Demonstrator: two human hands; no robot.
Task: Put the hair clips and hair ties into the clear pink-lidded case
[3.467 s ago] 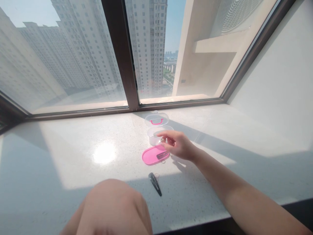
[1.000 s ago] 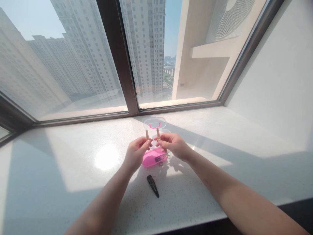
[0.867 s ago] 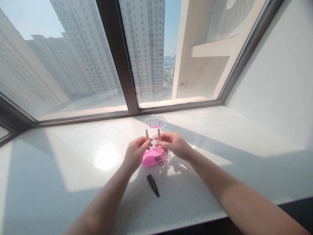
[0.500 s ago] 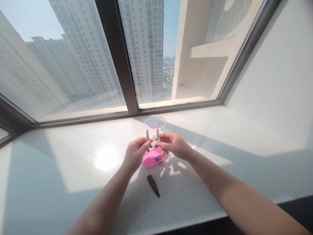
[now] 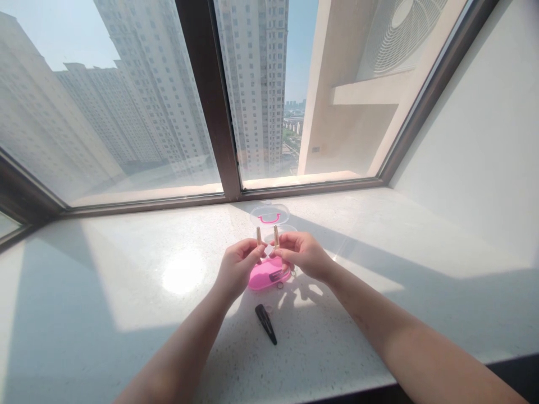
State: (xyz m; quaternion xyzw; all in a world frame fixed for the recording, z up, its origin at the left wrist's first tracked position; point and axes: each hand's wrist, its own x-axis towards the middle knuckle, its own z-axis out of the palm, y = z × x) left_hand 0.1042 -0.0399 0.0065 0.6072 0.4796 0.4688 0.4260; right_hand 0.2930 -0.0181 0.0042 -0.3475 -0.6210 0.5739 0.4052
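Note:
My left hand (image 5: 238,268) pinches a small gold hair clip (image 5: 258,235) that points upward. Beside it, my right hand (image 5: 304,255) pinches a second gold hair clip (image 5: 276,235) the same way. Both hands hover just above a pink oval tray (image 5: 263,276) on the white sill; a dark clip (image 5: 278,275) lies on the tray. Behind my fingers stands a small clear box (image 5: 286,229) with its open clear lid (image 5: 270,214) showing a pink handle.
A black snap hair clip (image 5: 266,324) lies on the white stone sill (image 5: 126,292) nearer to me. Small rings (image 5: 279,285) lie by the tray. The window frame (image 5: 210,101) runs along the back, a white wall (image 5: 475,168) on the right.
Earlier only my right hand reached at the clear box. Since then my left hand came up, and each hand holds a gold clip. Over the last second the hands have hardly moved.

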